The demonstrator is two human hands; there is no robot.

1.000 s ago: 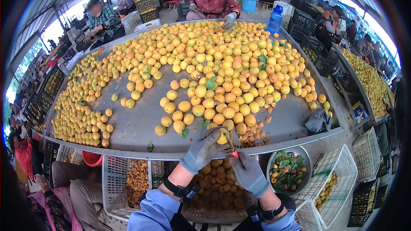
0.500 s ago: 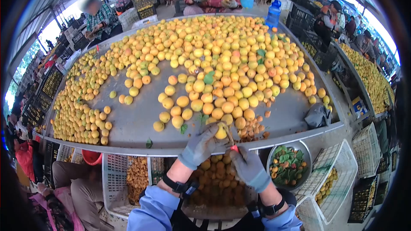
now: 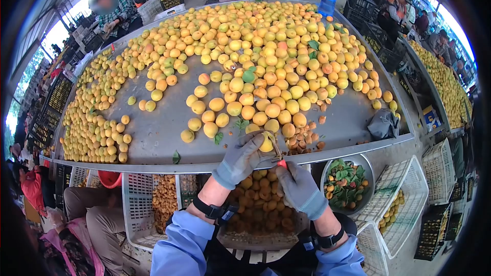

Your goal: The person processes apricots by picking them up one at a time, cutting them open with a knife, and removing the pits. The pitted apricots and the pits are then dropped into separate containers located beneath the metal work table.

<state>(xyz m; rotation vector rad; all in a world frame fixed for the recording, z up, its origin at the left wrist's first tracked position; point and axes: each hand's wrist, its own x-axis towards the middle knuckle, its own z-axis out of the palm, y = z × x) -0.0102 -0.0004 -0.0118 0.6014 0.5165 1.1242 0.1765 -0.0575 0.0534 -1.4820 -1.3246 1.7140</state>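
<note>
My left hand [image 3: 236,159], in a grey work glove, grips a yellow apricot [image 3: 266,145] just over the near rim of the metal table [image 3: 153,143]. In my gloved right hand [image 3: 300,188] is a small red-handled tool [image 3: 282,163]. Its thin brownish end reaches up along the right side of that fruit, and the fingers hide part of it. Beyond my hands, loose apricots [image 3: 272,110] are heaped across the tabletop. Split apricot pieces [image 3: 303,139] lie right beside the held fruit. Under my wrists, a container of apricots [image 3: 261,199] stands below the table edge.
A metal bowl [image 3: 372,174] with leaves and fruit stands at right, near white plastic crates [image 3: 404,214]. Another white crate [image 3: 138,214] sits at left. A dark plastic bag [image 3: 383,124] and a blue bottle [image 3: 328,1] rest on the table. Other people sit around it.
The view has tilted slightly, so the table sits higher in the picture. Both hands keep their grip on the apricot and the red-handled tool, with little movement.
</note>
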